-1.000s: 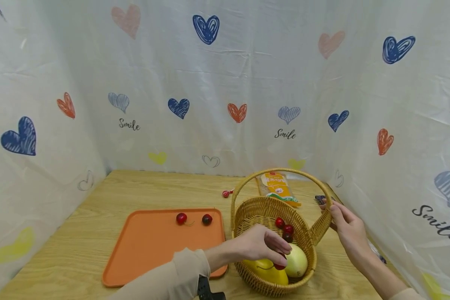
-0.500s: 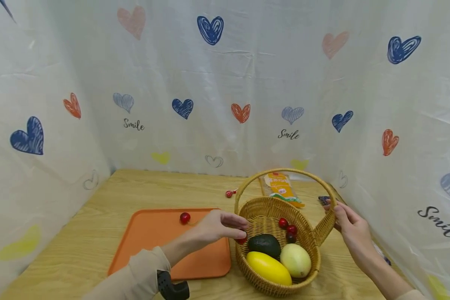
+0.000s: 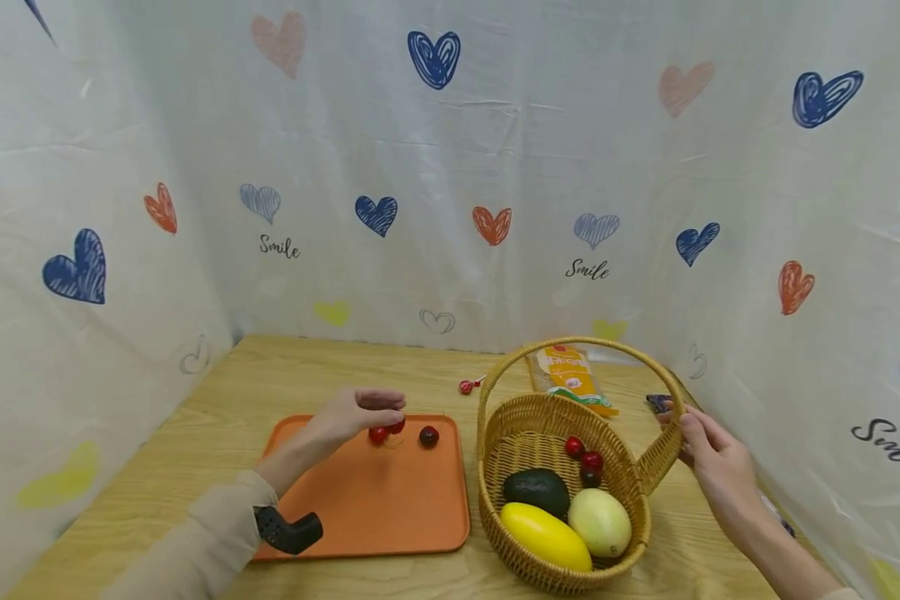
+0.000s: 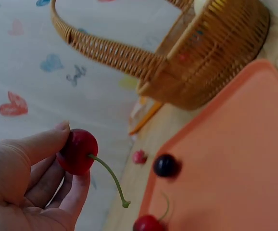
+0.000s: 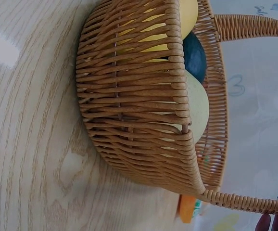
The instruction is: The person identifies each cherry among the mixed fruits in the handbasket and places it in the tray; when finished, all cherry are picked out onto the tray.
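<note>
- A wooden bench (image 3: 195,467) stands inside a tent of white cloth printed with hearts (image 3: 435,167); the cloth closes in the left, back and right sides, and only the near edge stays open.
- Nearest, the wicker basket (image 3: 547,567) sits at the right front and holds a yellow fruit (image 3: 544,536), a pale round fruit (image 3: 600,522), a dark avocado (image 3: 536,490) and three cherries at its far wall.
- The right hand (image 3: 720,471) rests its fingers on the basket's rim where the handle joins (how firmly it grips I cannot tell; only fingertips show in the wrist view).
- The orange tray (image 3: 375,517) lies just left of the basket, its near half bare.
- The left hand (image 3: 348,414) hovers over the tray's far edge, thumb and fingers pinching a red cherry (image 4: 79,151), with its stem (image 4: 111,179) hanging down and to the right.
- Directly under that hand lie another red cherry (image 3: 377,435) and, just right of it, a dark cherry (image 3: 429,435); open tray lies toward the person.
- Farther back, a small red thing (image 3: 466,387) lies on the bench and an orange packet (image 3: 570,379) behind the basket.
</note>
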Motion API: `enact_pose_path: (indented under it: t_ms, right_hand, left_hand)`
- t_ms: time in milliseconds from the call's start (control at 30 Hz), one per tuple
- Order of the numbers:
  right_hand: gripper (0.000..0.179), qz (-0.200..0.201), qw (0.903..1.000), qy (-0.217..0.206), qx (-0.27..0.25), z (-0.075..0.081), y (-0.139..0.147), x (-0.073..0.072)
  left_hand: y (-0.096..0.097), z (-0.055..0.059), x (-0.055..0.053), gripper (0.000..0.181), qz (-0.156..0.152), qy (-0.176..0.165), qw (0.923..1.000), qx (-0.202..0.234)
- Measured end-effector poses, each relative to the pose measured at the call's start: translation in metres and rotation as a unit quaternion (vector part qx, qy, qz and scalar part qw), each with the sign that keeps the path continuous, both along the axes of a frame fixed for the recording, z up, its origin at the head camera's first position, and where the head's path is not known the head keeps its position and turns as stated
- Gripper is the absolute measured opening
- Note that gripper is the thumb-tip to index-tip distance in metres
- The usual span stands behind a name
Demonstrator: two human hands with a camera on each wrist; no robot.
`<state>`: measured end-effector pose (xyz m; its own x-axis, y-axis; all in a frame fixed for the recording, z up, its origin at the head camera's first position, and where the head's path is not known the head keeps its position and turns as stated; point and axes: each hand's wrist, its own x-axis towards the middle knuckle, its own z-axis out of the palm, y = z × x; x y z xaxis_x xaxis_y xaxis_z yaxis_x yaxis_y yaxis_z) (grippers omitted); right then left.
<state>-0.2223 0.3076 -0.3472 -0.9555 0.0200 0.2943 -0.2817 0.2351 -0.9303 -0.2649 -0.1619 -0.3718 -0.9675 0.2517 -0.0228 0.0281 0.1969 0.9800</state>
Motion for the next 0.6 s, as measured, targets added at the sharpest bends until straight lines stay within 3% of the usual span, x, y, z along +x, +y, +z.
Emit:
enact_pose_path:
  t_ms: [167, 333, 600]
  right_hand:
    - [0.037, 0.0, 1.0, 0.009, 0.001, -0.001, 0.001, 0.0]
    - [0.038, 0.004, 1.0, 0.003, -0.003, 0.0, 0.001, 0.001]
    - [0.042, 0.006, 1.0, 0.002, 0.002, -0.001, 0.0, 0.001]
  left_hand:
    - [-0.042, -0.009, -0.012, 0.049, 0.054, 0.013, 0.9982, -0.023]
    - [-0.078, -0.014, -0.012, 0.05, 0.105, 0.02, 0.9936, -0.037]
    - [-0.102, -0.029, -0.01, 0.05, 0.131, 0.023, 0.9887, -0.069]
